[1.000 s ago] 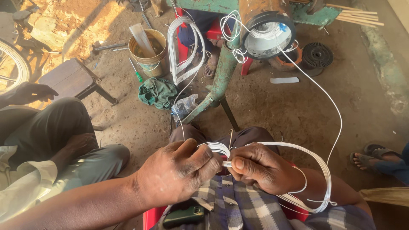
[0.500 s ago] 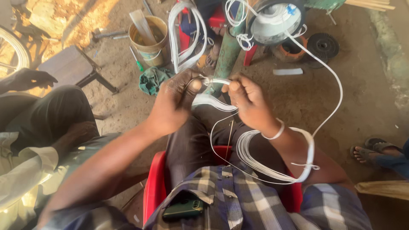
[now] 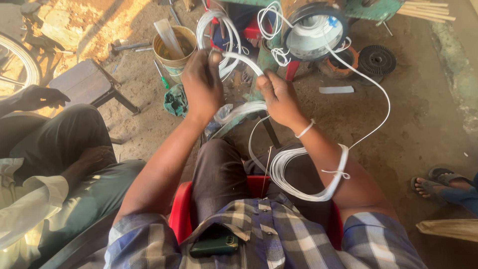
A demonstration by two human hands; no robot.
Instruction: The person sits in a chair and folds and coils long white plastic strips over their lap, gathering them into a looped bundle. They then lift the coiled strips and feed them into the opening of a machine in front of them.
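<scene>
- White flat cord (image 3: 244,59): thin, band-like, glossy; ran as a taut span between both hands, raised in front of the chest above the knees.
- Left hand (image 3: 201,84): fingers closed around the cord's left end, thumb up, back of the hand towards the camera.
- Right hand (image 3: 278,97): pinched shut on the same cord at its right end, just below and beside the left hand.
- Coil of white cord (image 3: 311,174): several loops hung over the right forearm, tied at one spot, resting over the lap.
- One strand rose from the coil to a round spool (image 3: 313,32) on the green stand (image 3: 261,60) ahead.
- More white loops (image 3: 219,30) hung behind the left hand.
- Bucket (image 3: 174,50) stood on the dirt floor (image 3: 398,119), left of the stand.
- Another seated person's hand (image 3: 42,97) at far left, well apart.
</scene>
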